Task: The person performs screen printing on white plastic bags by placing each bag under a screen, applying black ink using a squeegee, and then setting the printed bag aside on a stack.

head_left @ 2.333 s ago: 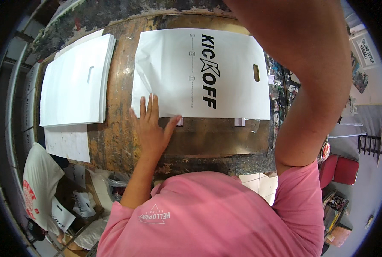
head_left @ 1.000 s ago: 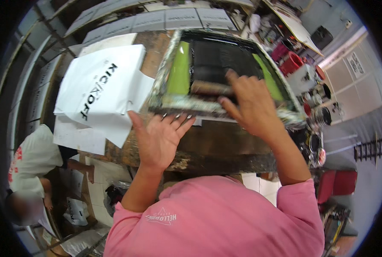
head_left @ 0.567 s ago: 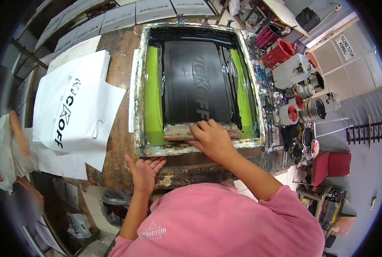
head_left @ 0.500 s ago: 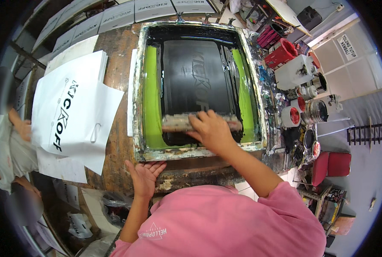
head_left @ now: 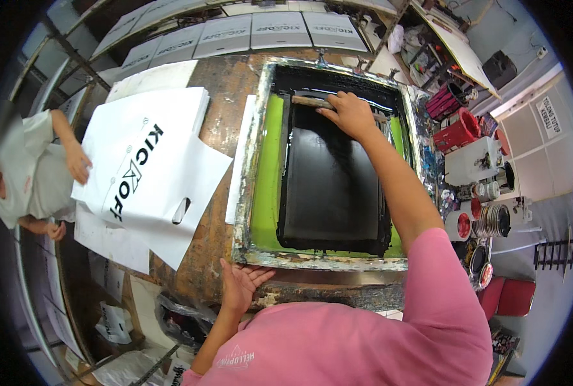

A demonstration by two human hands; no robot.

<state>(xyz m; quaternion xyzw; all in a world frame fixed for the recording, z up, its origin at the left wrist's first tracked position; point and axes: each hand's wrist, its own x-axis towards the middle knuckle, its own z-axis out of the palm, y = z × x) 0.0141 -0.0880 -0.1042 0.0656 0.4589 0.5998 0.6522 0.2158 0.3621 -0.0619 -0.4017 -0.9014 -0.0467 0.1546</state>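
Nearest, at the lower edge, is the person's pink shirt [head_left: 344, 347], with both forearms reaching up from it. The left hand [head_left: 240, 286] lies flat on the near edge of the worn, paint-stained tabletop [head_left: 219, 103], its fingers [head_left: 261, 276] spread and straight, tips touching the near left corner of the printing screen's frame [head_left: 318, 260]; it grips nothing.

The frame is a paint-crusted rectangle lying flat on the tabletop. Inside it a bright green border [head_left: 266, 186] surrounds a broad patch of wet black ink [head_left: 335, 186]. Just left of the frame a narrow white strip [head_left: 238, 164] shows from under it.

The right arm stretches across the screen to its far end. There the right hand [head_left: 349, 114] presses down on a wooden-handled squeegee [head_left: 309, 101] that lies crosswise near the far edge of the ink, the fingers curled together over the handle and clamped on it.

To the left, well apart from the frame, a stack of white printed bags [head_left: 148, 170] lies on the tabletop, and another person's hand [head_left: 77, 164] rests at its left edge. To the right stand red and white ink pots [head_left: 457, 132]. Farthest off, a row of printed white sheets [head_left: 248, 35] lies on a rack.
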